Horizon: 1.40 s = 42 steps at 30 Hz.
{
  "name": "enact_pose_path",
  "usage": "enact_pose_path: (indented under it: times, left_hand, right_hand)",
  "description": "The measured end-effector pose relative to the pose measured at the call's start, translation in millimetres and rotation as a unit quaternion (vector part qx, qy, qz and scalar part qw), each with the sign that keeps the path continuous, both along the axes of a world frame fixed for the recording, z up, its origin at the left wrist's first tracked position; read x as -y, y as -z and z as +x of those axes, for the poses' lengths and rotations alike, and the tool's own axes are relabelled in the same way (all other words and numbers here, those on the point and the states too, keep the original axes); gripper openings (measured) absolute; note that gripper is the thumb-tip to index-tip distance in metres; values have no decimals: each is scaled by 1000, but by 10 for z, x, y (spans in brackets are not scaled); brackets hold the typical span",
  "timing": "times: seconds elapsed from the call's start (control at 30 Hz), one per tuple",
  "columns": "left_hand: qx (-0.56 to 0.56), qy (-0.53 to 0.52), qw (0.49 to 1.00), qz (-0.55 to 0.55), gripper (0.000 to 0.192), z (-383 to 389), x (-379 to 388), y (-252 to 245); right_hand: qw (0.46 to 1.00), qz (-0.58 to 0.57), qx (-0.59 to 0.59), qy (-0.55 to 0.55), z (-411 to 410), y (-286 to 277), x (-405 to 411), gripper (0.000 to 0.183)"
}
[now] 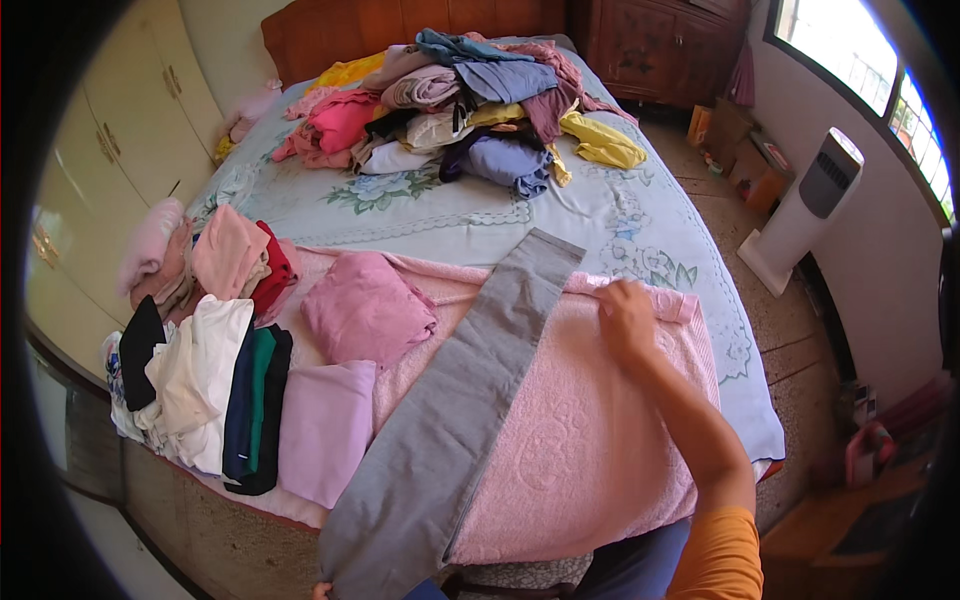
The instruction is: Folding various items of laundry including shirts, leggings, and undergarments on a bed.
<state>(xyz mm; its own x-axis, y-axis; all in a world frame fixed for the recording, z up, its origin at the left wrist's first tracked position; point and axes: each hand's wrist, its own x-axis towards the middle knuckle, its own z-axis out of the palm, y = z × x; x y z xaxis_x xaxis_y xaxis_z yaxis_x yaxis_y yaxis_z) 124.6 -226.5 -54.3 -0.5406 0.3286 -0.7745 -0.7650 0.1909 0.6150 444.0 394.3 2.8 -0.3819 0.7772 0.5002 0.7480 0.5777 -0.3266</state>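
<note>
A pair of grey trousers (480, 360), folded lengthwise into a long strip, lies diagonally across a pink terry towel (585, 435). Only the fingertips of my left hand (322, 590) show, at the bottom edge of the picture, gripping the near end of the trousers. To the right of the trousers' far end, my right hand (628, 319) is over the towel's bunched upper border. Its fingers are bent and slightly blurred, and whether they pinch the towel cannot be made out. Left of the trousers are a folded lilac garment (328, 431) and a folded pink garment (367, 304).
Folded clothes (202, 375) stand in stacks along the bed's left side. Farther back, a mixed heap of clothes (465, 112) covers part of the flowered bedsheet (450, 217). A white tower fan (810, 202) is right of the bed, cream wardrobes (112, 135) left.
</note>
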Motion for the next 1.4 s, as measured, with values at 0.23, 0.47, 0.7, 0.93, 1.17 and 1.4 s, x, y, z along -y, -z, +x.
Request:
enact_pose_path:
  times: [0.23, 0.47, 0.7, 0.93, 1.17, 1.4]
  left_hand:
    - [16, -21, 999, -29, 48, -41, 28, 103]
    - [24, -35, 998, -42, 49, -2, 66, 157]
    - [32, -39, 998, -49, 50, -62, 50, 252]
    - [32, -28, 998, -40, 50, -85, -67, 275]
    - [21, -30, 999, -36, 51, -72, -57, 237]
    - [25, -30, 999, -17, 52, -26, 15, 289]
  right_hand:
    - [989, -19, 91, -111, -612, 112, -163, 35]
    - [966, -19, 49, 254, -505, 141, -1041, 44]
    - [982, -10, 61, 176, -448, -80, -667, 27]
    - [973, -18, 160, 163, 544, -53, -819, 50]
    - [991, -78, 77, 81, 397, 128, -727, 35]
    - [987, -42, 151, 21, -539, 70, -1069, 38]
